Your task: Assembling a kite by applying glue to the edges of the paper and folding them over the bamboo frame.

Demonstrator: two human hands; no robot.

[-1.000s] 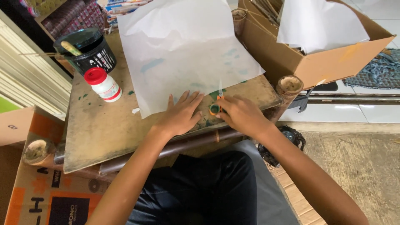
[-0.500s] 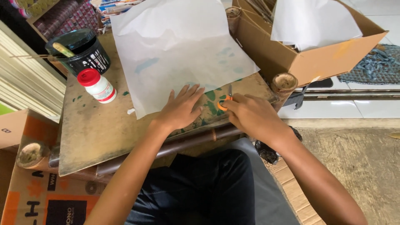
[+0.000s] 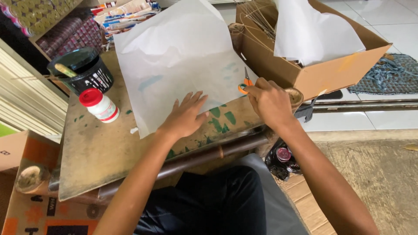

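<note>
board (image 3: 100,152) bears paper (image 3: 183,56), bottle (image 3: 101,105), tub (image 3: 82,72).

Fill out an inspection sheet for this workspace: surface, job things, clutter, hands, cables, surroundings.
Surface: wooden board, worn, with green paint marks, resting on dark poles.
Job things: white paper spread on the board; orange-handled scissors at its right edge.
Clutter: black tub with a stick in it; red-capped bottle; small white scrap beside the paper.
Hands: left hand flat on the paper's lower edge; right hand holds the scissors.
Cables: nothing seen.
Surroundings: cardboard box with thin sticks and white sheets; rug on tiled floor; stacked printed items at the top; printed carton at lower left.
</note>
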